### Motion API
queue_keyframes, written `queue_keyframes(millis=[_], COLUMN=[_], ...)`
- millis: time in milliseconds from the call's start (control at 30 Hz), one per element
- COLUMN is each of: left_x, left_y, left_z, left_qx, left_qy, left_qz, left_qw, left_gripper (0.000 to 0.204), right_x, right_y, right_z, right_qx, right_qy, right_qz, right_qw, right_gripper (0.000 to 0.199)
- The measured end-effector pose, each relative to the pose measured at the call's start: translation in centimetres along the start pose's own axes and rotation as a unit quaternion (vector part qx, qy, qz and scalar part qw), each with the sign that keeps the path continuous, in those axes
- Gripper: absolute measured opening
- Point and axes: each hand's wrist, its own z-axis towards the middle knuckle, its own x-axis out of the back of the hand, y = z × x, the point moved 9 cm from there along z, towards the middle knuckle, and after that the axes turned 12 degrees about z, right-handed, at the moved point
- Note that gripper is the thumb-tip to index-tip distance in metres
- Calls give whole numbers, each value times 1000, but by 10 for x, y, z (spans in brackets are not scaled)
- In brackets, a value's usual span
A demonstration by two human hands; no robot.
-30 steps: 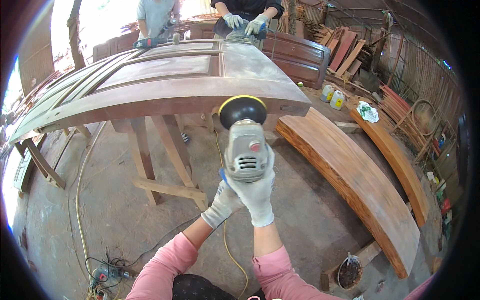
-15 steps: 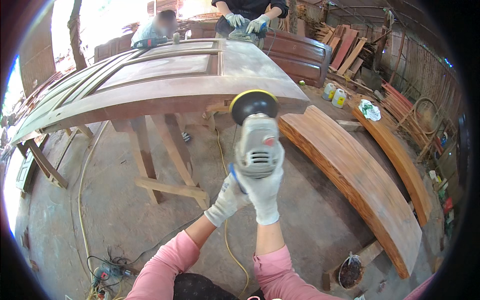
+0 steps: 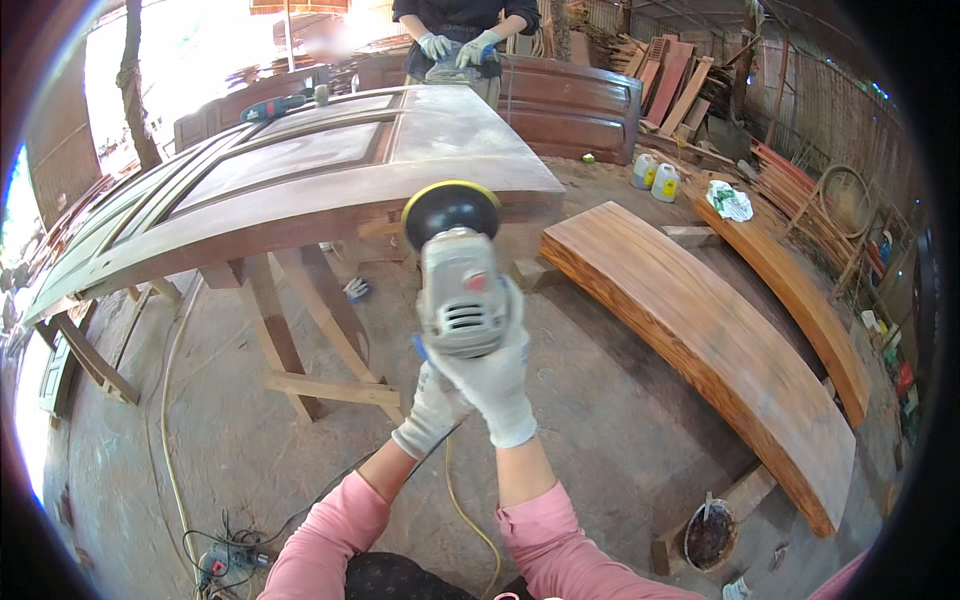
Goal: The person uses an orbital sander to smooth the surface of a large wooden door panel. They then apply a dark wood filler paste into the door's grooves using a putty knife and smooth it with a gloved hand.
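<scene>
In front of me I hold a grey handheld disc sander (image 3: 462, 290). Its round black pad with a yellow rim (image 3: 450, 212) is at the near edge of a large brown panelled wooden door (image 3: 350, 185); whether it touches is hard to tell. My right hand (image 3: 493, 375), in a white work glove, is wrapped round the sander's body. My left hand (image 3: 436, 402), gloved too, is closed on the tool's rear part just below and left of it; its fingers are partly hidden. Wooden trestle legs (image 3: 270, 335) support the door.
Across the door, a co-worker (image 3: 465, 25) holds another power sander (image 3: 452, 65). A drill-like tool (image 3: 272, 108) lies on the door. Thick wooden slabs (image 3: 690, 340) lie at right, near a dark-stained bucket (image 3: 711, 535) and plastic jugs (image 3: 665, 182). Cords (image 3: 235, 540) trail across the floor.
My hands and the sander have moved left along the door's near edge, and the view has shifted a little. Both hands keep their grip. The co-worker's hands remain at the other sander.
</scene>
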Motion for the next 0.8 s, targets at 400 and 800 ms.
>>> queue_keyframes(millis=[400, 800], left_x=[-64, -88], left_y=[-6, -52], left_z=[21, 40], left_qx=[-41, 37], left_qy=[-13, 0], left_qz=[186, 18], left_qw=[982, 999], left_gripper=[86, 87], right_x=[64, 105], right_y=[-4, 12], right_z=[16, 16], right_qx=[-12, -9], right_qy=[17, 65], right_qz=[26, 8], right_qw=[999, 998], right_gripper=[90, 94])
